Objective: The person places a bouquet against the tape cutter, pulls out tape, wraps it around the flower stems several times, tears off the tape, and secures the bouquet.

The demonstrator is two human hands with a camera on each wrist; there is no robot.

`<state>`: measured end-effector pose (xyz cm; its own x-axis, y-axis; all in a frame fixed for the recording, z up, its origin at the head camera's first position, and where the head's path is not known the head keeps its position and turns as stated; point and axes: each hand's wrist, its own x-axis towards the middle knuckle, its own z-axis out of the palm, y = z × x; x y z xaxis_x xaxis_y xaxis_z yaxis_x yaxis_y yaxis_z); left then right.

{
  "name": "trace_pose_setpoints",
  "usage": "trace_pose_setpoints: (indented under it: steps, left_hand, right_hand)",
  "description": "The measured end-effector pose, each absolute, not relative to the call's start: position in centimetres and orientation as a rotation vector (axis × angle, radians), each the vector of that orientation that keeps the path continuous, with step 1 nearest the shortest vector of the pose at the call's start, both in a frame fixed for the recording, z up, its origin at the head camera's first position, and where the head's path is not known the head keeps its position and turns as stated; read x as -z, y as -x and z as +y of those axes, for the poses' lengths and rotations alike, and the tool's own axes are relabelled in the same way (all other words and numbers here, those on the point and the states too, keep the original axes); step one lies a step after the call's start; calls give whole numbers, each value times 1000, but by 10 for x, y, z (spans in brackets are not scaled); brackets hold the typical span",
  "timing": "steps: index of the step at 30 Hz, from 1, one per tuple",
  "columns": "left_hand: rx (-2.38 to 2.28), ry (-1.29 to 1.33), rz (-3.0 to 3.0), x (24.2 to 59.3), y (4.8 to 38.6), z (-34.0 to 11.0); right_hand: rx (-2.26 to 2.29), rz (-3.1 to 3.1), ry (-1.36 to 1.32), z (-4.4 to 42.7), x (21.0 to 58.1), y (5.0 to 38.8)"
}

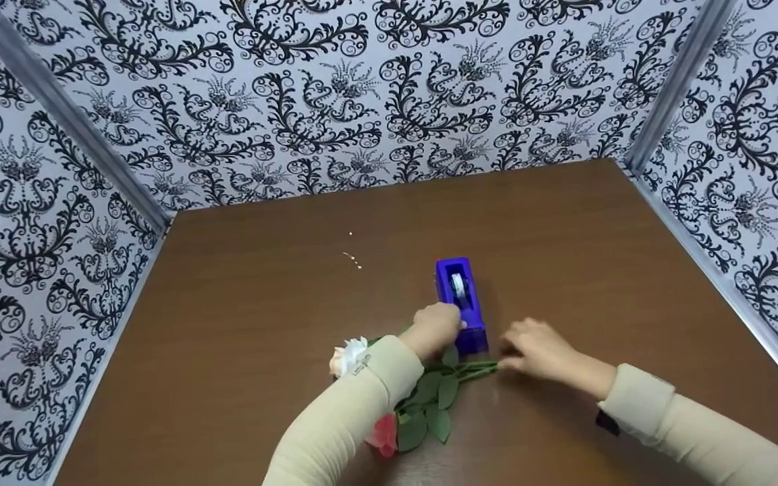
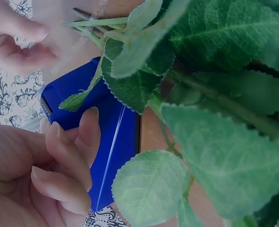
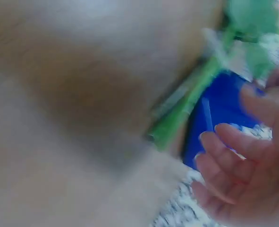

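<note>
A blue tape dispenser [image 1: 471, 314] with a tape roll [image 1: 458, 286] stands on the table. My left hand [image 1: 436, 327] is at its near left side, and in the left wrist view the curled fingers [image 2: 66, 151] hold against the blue body. Below it lie artificial roses: a red bloom [image 1: 383, 434], a pale bloom [image 1: 352, 354] partly behind my sleeve, and green leaves [image 1: 426, 391]. Clear tape [image 2: 97, 16] shows across the stems [image 2: 101, 22]. Close to the stem ends is my right hand [image 1: 541, 351], fingers loosely bent, holding nothing visible; its wrist view is blurred.
The brown tabletop [image 1: 281, 297] is bounded by black-and-white patterned walls [image 1: 321, 101] at the back and both sides. A few small white specks [image 1: 352, 258] lie left of the dispenser. Something small and dark [image 1: 607, 423] shows under the right cuff.
</note>
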<state>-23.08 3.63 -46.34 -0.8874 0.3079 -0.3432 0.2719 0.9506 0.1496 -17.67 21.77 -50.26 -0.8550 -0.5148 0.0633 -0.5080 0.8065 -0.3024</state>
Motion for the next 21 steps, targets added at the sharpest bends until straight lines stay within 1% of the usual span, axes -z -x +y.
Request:
trace_pose_setpoints:
  steps: [5,11,18,21]
  left_hand:
    - [-117,-444,2730,463,232,38]
    - [-136,-467,2738,463,231,36]
    - [-26,-507,2720,462,230,34]
    - [-61,-493,2728,462,230,35]
  right_hand:
    - [543,2811,763,207,517,179]
    - [691,2676,742,200,521,175]
    - [937,2682,864,199,537,158]
    - [989,2709,938,200,545,154]
